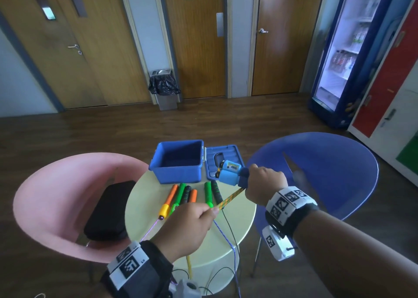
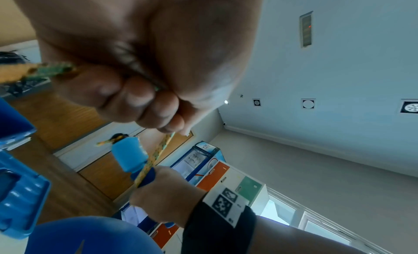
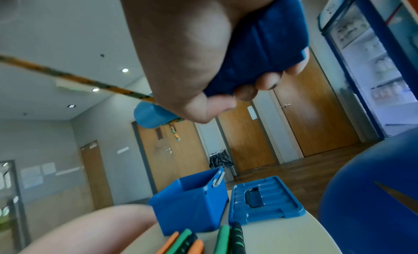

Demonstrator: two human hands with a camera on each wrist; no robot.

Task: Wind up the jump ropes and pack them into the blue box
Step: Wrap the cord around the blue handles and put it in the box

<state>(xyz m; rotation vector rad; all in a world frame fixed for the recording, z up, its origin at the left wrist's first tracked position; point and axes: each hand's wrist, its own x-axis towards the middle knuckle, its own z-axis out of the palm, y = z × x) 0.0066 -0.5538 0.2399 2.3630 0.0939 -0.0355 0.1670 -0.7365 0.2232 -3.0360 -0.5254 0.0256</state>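
My right hand (image 1: pixel 262 184) grips the blue handles (image 1: pixel 231 175) of a jump rope above the round table, beside the open blue box (image 1: pixel 178 162). Its fingers (image 3: pixel 267 82) wrap the dark blue grip (image 3: pixel 267 43). A yellow-green braided rope (image 1: pixel 230 199) runs taut from those handles down to my left hand (image 1: pixel 192 225), which pinches it in a closed fist (image 2: pixel 144 100). The same rope (image 2: pixel 153 159) hangs on below the table edge. Orange, green and black handles (image 1: pixel 187 194) of other ropes lie side by side on the table in front of the box.
The box's blue lid (image 1: pixel 224 159) lies flat to the right of the box. The small pale yellow table (image 1: pixel 239 220) stands between a pink chair (image 1: pixel 58 184) holding a black case (image 1: pixel 108 211) and a blue chair (image 1: pixel 328 162). Loose cords (image 1: pixel 228 241) trail off the near edge.
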